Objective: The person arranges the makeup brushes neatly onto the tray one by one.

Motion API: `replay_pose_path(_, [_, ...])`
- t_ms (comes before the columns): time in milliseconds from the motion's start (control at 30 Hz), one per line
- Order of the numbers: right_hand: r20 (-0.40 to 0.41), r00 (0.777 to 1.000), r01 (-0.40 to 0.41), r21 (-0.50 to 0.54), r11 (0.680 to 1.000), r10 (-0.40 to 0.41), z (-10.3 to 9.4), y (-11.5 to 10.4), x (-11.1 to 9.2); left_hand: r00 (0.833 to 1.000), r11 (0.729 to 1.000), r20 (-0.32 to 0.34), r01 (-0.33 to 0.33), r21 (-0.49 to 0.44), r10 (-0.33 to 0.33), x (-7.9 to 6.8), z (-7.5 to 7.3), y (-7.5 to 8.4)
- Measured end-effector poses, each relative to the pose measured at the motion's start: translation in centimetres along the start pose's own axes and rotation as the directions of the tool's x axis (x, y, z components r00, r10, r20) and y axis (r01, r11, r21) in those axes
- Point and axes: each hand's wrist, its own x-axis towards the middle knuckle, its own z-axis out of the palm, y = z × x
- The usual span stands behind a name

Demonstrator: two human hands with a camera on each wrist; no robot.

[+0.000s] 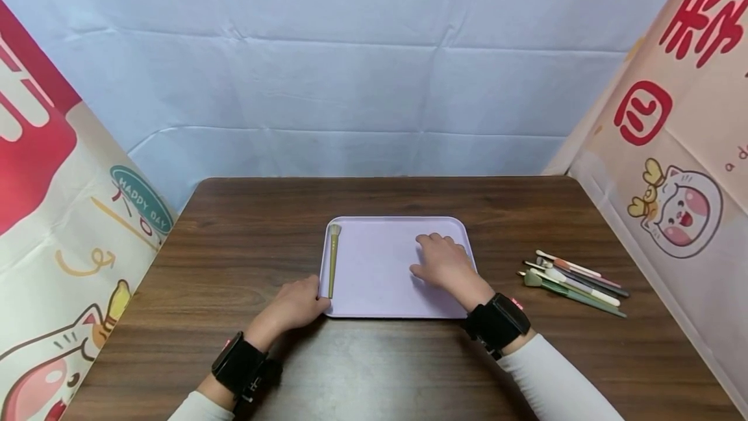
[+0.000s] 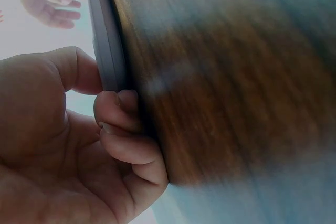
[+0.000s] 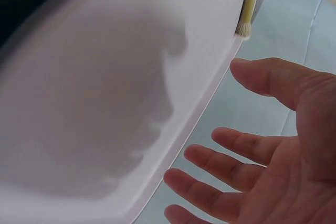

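A pale lilac tray [image 1: 374, 271] lies on the table, with one olive-handled brush [image 1: 333, 262] along its left side, bristles toward the far edge. My left hand [image 1: 295, 304] grips the tray's near-left corner. In the left wrist view, the thumb and curled fingers meet at the tray's edge [image 2: 107, 51]. Over the right half of the tray hovers my right hand [image 1: 443, 265], fingers spread and holding nothing. Its shadow falls on the tray floor in the right wrist view, where the brush's pale bristles [image 3: 243, 30] show beyond the thumb.
Several makeup brushes with green, white and dark handles [image 1: 575, 295] lie in a loose pile right of the tray on the dark wooden table [image 1: 251, 226]. A light blue cloth [image 1: 350, 83] hangs behind, and printed cloths flank both sides.
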Motion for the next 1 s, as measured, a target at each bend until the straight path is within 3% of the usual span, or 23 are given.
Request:
replay_pose_path(667, [-0.039,0.998,-0.05,0.028,0.998,0.051,-1.0,5.0,-2.9,1.0,1.0,-0.019,-0.023,-0.014,0.023,0.1,0.3,-0.2])
replay_pose_path(1000, [-0.06,0.994,-0.085,0.022,0.996,0.086,-1.0,8.7,-5.0,0.999,0.999,-0.032,-0.033,0.004,0.033,0.1,0.3,-0.4])
